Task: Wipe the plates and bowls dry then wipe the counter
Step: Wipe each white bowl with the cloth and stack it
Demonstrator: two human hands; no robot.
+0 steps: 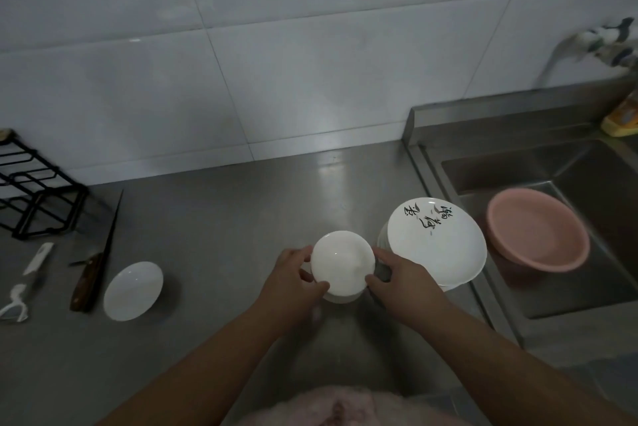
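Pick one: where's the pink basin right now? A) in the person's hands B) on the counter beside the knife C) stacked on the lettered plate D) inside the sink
D: the pink basin sits inside the steel sink, right of the lettered plate; both hands, left hand and right hand, hold a small white dish instead.

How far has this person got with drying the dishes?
Early on, it seems. One small plate lies apart on the counter, perhaps done. The left hand and right hand hold a small dish over a stack. The big plate pile waits, then the counter. No cloth is visible.
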